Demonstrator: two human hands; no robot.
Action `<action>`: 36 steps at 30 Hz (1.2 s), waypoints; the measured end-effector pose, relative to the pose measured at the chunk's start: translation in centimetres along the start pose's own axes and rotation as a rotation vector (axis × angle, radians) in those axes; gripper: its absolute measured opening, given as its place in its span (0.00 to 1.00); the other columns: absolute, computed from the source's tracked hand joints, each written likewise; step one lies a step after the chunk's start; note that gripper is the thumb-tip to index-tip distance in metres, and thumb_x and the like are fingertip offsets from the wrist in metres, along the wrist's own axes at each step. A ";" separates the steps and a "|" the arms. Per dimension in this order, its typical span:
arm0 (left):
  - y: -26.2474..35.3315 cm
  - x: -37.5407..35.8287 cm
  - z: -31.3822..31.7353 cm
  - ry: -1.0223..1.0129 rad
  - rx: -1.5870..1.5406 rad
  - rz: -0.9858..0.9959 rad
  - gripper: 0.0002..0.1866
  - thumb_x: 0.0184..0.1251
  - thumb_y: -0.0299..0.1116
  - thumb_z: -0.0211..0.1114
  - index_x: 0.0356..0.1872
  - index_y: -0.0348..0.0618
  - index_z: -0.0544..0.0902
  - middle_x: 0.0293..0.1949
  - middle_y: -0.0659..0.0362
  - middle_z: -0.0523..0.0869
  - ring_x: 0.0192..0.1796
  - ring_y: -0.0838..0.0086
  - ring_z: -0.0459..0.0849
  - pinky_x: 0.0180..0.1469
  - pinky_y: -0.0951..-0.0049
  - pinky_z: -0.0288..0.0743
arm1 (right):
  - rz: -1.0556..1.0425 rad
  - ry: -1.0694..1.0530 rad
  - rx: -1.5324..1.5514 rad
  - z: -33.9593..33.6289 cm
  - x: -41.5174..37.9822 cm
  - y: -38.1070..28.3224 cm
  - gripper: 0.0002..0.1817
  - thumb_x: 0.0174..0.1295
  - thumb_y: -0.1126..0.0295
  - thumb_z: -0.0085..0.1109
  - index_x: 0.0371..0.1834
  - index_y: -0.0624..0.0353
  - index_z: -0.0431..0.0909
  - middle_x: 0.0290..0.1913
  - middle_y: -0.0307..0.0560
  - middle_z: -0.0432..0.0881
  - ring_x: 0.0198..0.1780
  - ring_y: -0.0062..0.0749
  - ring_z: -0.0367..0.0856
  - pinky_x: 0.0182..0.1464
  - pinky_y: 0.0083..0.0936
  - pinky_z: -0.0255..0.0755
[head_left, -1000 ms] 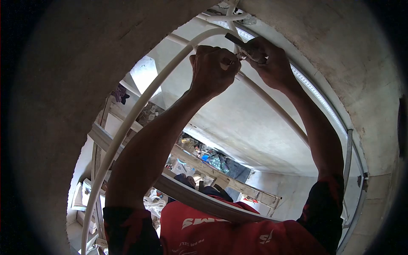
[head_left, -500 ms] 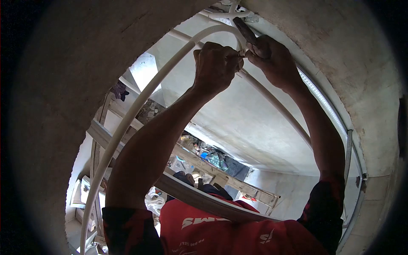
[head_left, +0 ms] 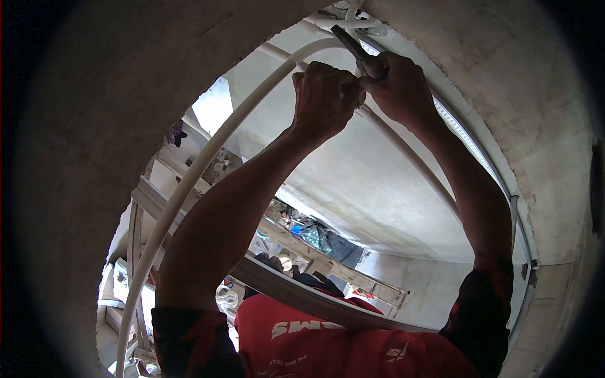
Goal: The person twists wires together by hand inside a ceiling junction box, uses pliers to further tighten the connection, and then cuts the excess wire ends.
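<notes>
Both my arms reach up overhead, hands close together. My right hand [head_left: 403, 88] is wrapped round a dark, narrow hand tool [head_left: 350, 45], which sticks out to the upper left with a rounded part at the fingers. My left hand [head_left: 328, 94] is closed in a fist just beside it, fingertips near the right hand's. What the left fingers pinch is hidden; I cannot tell what it is. A white bendable pipe [head_left: 220, 135] arches up from the lower left and curves over behind the left hand. Another white pipe length [head_left: 409, 154] runs from below the hands toward the right forearm.
A rough-edged grey concrete surface [head_left: 75, 176] frames the view. A metal rail [head_left: 302, 299] crosses before my red-shirted torso. Wooden scaffold planks [head_left: 372, 283] and scattered materials [head_left: 309, 233] lie far below. A metal channel [head_left: 469, 138] follows the right wall. More white pipes [head_left: 340, 23] sit at the top.
My right hand and the dark tool have shifted slightly left and tilted. The light-coloured bit seen between the hands is now covered. The view has turned a little.
</notes>
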State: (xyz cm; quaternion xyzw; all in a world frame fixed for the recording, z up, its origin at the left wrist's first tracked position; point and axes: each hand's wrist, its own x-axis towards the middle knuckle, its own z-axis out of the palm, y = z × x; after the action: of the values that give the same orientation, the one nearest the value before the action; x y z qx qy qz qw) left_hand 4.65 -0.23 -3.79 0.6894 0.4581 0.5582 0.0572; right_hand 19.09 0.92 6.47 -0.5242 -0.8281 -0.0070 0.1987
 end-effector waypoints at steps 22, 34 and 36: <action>-0.4 0.1 0.9 0.153 -0.025 0.243 0.01 0.61 0.28 0.73 0.33 0.45 0.89 0.30 0.56 0.89 0.44 0.58 0.85 0.52 0.53 0.75 | 0.390 -0.160 0.723 -0.5 -0.1 0.7 0.06 0.56 0.78 0.67 0.36 0.65 0.81 0.29 0.46 0.84 0.29 0.29 0.83 0.35 0.30 0.76; -1.0 0.7 0.6 0.141 -0.086 0.327 0.02 0.61 0.24 0.71 0.33 0.41 0.86 0.29 0.57 0.90 0.41 0.59 0.85 0.52 0.57 0.78 | 0.454 -0.263 0.753 -3.3 -0.3 2.3 0.11 0.71 0.68 0.64 0.51 0.61 0.79 0.39 0.49 0.87 0.41 0.33 0.87 0.49 0.37 0.81; -1.0 0.6 0.9 0.154 -0.083 0.315 0.02 0.61 0.24 0.72 0.33 0.41 0.86 0.29 0.57 0.90 0.41 0.59 0.85 0.52 0.58 0.78 | 0.196 -0.163 0.451 -4.4 -0.2 4.4 0.13 0.72 0.63 0.65 0.50 0.61 0.81 0.37 0.45 0.86 0.40 0.29 0.86 0.48 0.34 0.78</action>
State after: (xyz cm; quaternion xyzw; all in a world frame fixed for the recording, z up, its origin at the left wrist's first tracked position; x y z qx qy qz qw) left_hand 4.75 1.18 -4.29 0.7048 0.3242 0.6298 -0.0380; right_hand 24.37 1.78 9.65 -0.5433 -0.7672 0.2393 0.2430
